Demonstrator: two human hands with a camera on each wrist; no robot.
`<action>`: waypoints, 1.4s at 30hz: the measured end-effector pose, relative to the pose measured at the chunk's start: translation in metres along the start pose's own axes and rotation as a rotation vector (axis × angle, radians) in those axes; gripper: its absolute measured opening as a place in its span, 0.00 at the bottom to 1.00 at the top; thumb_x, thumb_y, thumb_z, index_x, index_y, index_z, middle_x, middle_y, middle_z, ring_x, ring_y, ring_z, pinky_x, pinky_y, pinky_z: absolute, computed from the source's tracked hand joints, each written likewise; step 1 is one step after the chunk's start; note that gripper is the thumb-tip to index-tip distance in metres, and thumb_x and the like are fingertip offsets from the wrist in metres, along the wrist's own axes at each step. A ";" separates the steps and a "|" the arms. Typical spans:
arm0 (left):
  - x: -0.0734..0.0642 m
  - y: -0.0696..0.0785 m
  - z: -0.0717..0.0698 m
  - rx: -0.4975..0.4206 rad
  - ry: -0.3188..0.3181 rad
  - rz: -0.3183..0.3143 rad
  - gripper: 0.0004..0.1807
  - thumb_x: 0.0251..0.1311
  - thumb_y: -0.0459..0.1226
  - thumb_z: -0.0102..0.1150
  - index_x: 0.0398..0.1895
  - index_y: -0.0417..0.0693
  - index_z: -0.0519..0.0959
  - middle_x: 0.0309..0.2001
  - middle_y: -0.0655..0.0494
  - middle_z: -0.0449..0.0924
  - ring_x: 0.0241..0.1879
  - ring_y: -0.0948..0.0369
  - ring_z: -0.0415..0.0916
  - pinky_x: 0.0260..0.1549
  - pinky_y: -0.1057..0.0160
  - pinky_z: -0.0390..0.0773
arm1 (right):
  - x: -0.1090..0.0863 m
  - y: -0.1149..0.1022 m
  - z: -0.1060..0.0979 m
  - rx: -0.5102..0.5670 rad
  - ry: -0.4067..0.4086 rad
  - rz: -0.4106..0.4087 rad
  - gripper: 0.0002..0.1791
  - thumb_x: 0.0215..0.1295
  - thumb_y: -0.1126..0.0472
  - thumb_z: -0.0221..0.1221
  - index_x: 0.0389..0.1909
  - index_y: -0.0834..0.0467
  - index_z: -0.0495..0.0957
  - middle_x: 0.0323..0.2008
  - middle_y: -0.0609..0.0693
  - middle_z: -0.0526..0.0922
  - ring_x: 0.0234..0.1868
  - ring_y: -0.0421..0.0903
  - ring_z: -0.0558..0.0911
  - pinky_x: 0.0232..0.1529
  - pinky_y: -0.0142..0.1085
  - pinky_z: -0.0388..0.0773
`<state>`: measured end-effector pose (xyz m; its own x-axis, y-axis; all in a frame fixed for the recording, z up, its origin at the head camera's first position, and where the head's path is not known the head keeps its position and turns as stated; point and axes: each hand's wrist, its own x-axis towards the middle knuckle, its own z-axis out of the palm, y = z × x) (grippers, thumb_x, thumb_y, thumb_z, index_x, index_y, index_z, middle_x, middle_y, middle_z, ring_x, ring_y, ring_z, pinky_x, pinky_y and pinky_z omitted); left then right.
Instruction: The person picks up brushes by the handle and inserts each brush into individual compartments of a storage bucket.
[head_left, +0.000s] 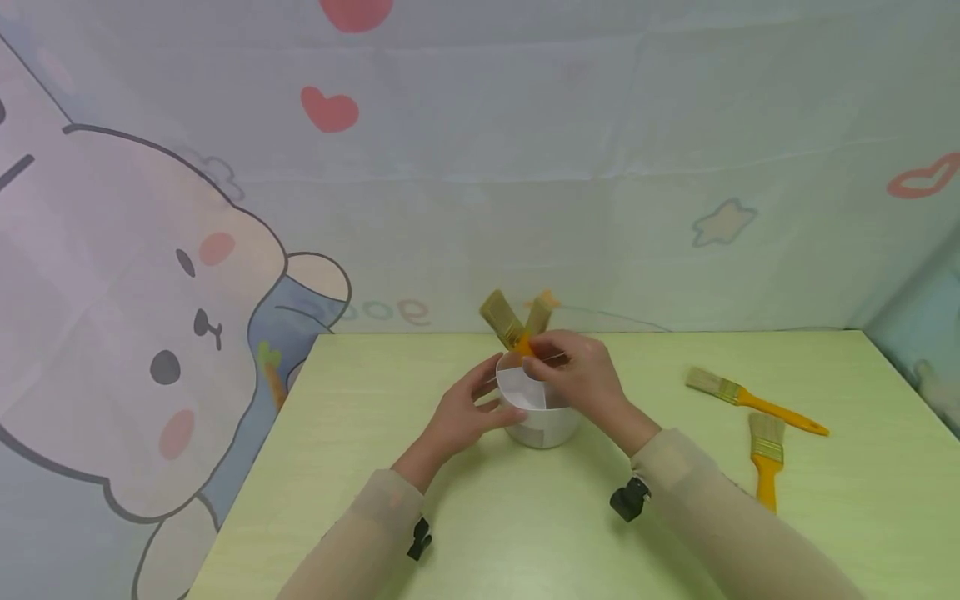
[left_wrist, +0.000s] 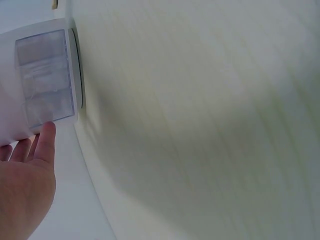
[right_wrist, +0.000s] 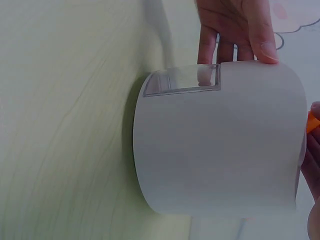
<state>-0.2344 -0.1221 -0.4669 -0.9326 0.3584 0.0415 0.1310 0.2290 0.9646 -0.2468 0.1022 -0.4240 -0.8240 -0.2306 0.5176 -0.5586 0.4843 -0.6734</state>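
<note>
A white round container (head_left: 561, 427) stands upright on the table, with inner dividers and a clear window (left_wrist: 47, 77) in its side. My left hand (head_left: 461, 412) holds it from the left, thumb on the near side and fingers round the far side. Two paintbrushes with tan bristles rise above its rim, a wide one (head_left: 498, 314) and a narrower one (head_left: 538, 318). My right hand (head_left: 581, 367) pinches an orange paintbrush handle (right_wrist: 313, 122) at the rim. The fingers hide which of the two brushes that handle belongs to. The handles' lower ends are hidden.
To the right on the pale green table (head_left: 360, 392) lie two more orange-handled paintbrushes, one slanted (head_left: 757, 402) and one pointing toward the near edge (head_left: 767, 458). A printed cloth (head_left: 525, 125) hangs behind the table's back edge.
</note>
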 end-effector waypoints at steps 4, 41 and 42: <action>0.000 0.000 0.000 0.006 -0.007 -0.001 0.51 0.62 0.37 0.79 0.85 0.55 0.61 0.80 0.55 0.67 0.77 0.49 0.68 0.69 0.52 0.79 | 0.000 0.003 0.003 -0.073 0.010 -0.052 0.11 0.64 0.64 0.75 0.46 0.62 0.89 0.43 0.54 0.92 0.40 0.51 0.92 0.44 0.46 0.92; 0.001 -0.001 0.000 -0.004 0.004 -0.009 0.51 0.61 0.37 0.80 0.85 0.56 0.62 0.79 0.56 0.68 0.77 0.49 0.68 0.69 0.52 0.79 | -0.001 0.002 -0.037 -0.196 -0.102 -0.052 0.18 0.66 0.62 0.74 0.55 0.64 0.87 0.49 0.59 0.91 0.44 0.54 0.92 0.47 0.49 0.92; 0.001 -0.001 0.000 -0.003 0.005 -0.010 0.51 0.60 0.37 0.80 0.85 0.56 0.62 0.79 0.56 0.69 0.77 0.49 0.68 0.69 0.52 0.79 | -0.001 0.002 -0.040 -0.215 -0.109 -0.061 0.19 0.65 0.61 0.75 0.55 0.64 0.87 0.50 0.59 0.91 0.44 0.54 0.92 0.47 0.49 0.92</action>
<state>-0.2358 -0.1223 -0.4680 -0.9354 0.3519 0.0335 0.1209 0.2294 0.9658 -0.2437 0.1369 -0.4051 -0.8011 -0.3489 0.4863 -0.5842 0.6325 -0.5086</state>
